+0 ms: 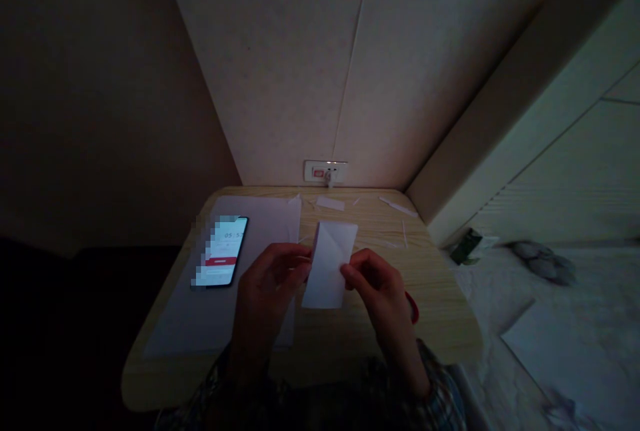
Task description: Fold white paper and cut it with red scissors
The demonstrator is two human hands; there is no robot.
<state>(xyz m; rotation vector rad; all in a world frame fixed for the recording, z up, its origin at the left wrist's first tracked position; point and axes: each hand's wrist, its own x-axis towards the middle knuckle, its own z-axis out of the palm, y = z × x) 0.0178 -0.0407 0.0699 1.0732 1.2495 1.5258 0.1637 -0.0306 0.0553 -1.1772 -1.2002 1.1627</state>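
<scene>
A small white piece of paper [327, 271], taller than wide and apparently folded, is held up over the wooden table. My left hand [270, 284] pinches its left edge between thumb and fingers. On the opposite edge, my right hand [373, 279] grips it the same way. Partly behind my right wrist shows a curved red thing [412, 308], mostly hidden. Left of my left hand, a lit phone [223, 254] lies on a large white sheet [265, 217].
Paper scraps [330, 203] and thin strips [399, 207] lie along the back of the table [430, 284]. A wall socket [325, 171] with a plug is just behind. To the right, a white sheet [565, 344] and a dark green box [466, 246] rest on a pale surface.
</scene>
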